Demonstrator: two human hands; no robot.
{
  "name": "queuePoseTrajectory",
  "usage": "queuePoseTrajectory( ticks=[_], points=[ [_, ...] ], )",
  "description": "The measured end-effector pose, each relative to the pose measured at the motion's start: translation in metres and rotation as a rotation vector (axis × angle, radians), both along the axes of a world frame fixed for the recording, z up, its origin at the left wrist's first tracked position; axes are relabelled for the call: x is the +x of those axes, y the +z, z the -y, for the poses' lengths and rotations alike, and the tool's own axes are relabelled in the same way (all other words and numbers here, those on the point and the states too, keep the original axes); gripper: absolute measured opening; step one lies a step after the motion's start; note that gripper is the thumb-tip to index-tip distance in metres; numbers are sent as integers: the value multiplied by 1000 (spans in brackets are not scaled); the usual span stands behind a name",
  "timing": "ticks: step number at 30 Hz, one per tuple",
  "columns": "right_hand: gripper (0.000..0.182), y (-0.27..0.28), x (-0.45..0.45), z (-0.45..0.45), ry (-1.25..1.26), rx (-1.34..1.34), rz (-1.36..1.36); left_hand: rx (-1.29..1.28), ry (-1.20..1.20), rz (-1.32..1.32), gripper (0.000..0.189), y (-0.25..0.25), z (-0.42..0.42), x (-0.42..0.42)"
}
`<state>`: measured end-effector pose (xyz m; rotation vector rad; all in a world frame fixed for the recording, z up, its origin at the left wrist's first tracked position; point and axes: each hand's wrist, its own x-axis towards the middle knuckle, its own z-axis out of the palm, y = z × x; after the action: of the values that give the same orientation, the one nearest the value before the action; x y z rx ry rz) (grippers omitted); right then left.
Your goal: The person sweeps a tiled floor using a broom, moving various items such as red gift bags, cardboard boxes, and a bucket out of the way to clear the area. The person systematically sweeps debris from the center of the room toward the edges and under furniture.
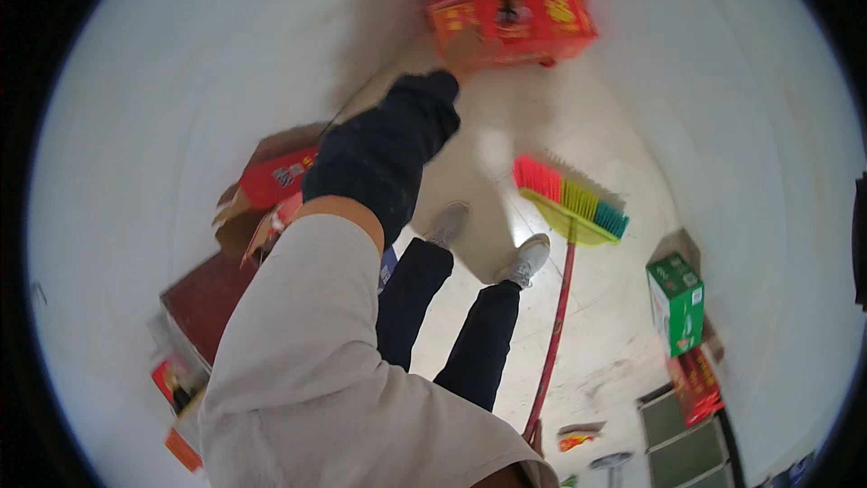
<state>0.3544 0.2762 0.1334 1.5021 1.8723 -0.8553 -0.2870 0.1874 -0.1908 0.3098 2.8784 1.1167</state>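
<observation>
At the top of the view my left hand point(466, 51), blurred, is at the lower left of a red gift carton point(525, 24) with yellow print; its fingers grip the carton's edge. A dark sleeve covers that forearm. Low in the view my right hand point(536, 439), mostly hidden by my light shirt, is closed round the red handle point(557, 332) of a broom. The broom's head point(572, 207), with pink, yellow and teal bristles, points away from me over the tiled floor, to the right of my feet.
Opened cardboard boxes point(234, 224) and a dark red box point(206, 298) stand along the left wall. To the right are a green carton point(679, 305), a red packet point(695, 386) and a dark panelled rack point(687, 451). A small packet point(576, 440) lies on the floor.
</observation>
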Motion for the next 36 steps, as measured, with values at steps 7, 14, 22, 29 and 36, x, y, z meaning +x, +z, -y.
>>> queuePoseTrajectory(
  ticks=[7, 14, 22, 29, 36],
  points=[
    [48, 11, -15, -86, 626, -204, -201, -84, -114, 777, 28, 61, 166, 265],
    [39, -40, -223, -157, 1347, -228, -531, 313, 703, 1062, 26, 143, 254, 450],
    [40, -80, -442, -47, 1802, -199, -469, 584, 1062, 686, 21, 175, 286, 474],
    [37, -63, -324, -94, 1472, -298, -392, 574, 1385, 325, 37, 173, 394, 366],
    [41, 47, -259, -70, 738, -484, -35, 1283, 1602, 545, 48, 152, 473, 282]
  ],
)
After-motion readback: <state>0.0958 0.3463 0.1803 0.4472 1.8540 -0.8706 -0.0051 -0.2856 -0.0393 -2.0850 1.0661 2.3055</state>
